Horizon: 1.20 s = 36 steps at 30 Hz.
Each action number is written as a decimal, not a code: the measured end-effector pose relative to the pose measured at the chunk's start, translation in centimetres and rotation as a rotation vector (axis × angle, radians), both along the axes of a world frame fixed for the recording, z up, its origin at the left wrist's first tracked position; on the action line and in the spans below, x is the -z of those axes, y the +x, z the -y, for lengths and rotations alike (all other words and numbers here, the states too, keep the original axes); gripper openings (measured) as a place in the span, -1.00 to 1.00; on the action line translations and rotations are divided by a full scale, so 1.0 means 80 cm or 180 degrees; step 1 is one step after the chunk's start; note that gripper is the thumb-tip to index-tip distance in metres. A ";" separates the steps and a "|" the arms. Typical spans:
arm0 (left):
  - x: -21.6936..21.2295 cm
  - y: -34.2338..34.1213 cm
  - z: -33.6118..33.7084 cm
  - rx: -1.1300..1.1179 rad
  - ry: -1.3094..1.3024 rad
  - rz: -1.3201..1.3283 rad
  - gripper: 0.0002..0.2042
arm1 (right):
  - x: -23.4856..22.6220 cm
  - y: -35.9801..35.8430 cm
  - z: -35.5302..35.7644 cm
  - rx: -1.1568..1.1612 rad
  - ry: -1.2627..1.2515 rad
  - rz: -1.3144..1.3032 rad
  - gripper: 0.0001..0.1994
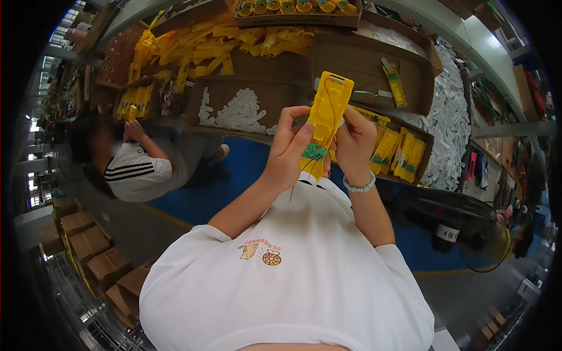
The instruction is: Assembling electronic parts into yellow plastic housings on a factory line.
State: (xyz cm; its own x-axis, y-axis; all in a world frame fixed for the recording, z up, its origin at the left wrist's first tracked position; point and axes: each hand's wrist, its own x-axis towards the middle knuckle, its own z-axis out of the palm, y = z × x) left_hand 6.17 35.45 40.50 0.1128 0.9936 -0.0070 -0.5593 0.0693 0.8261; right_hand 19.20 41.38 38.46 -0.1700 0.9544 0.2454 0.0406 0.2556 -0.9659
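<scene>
A long yellow plastic housing [328, 104] is held up before my chest, its hollow side toward me. Inside its lower part sits a green circuit board [315, 151], and thin red and dark wires run along and hang from it. My left hand [288, 151] grips the housing from the left, thumb across its face. My right hand [355, 143] is closed at its right edge, with a bracelet on the wrist; a small pale piece shows near those fingertips, too small to name.
Ahead, a cardboard tray [205, 124] holds white strips. Yellow housings [234, 44] lie heaped behind it. At right stand a box of wired yellow units [434, 153], a tray with one unit [395, 88] and many white pieces [448, 117]. A co-worker [137, 158] sits at left; a fan [486, 234] stands right.
</scene>
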 end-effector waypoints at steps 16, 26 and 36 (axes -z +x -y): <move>0.042 -0.169 -0.024 0.0336 -0.0537 0.1011 -0.73 | 0.026 -0.145 -0.017 -0.0853 -0.1565 -0.2178 -0.63; 0.017 -0.218 -0.012 0.1001 -0.0888 0.1394 -0.83 | 0.024 -0.185 -0.047 0.0987 0.2202 0.1430 -0.79; 0.018 -0.236 -0.029 0.0493 0.0052 0.0111 -0.82 | 0.016 -0.220 -0.044 0.0019 -0.0233 -0.0200 -0.72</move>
State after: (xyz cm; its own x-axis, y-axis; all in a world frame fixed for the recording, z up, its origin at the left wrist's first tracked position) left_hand -12.72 37.78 39.08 0.2645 0.9643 0.0155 -0.5712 0.1437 0.8081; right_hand 1.57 44.88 37.21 -0.1508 0.9711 0.1850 -0.0195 0.1842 -0.9827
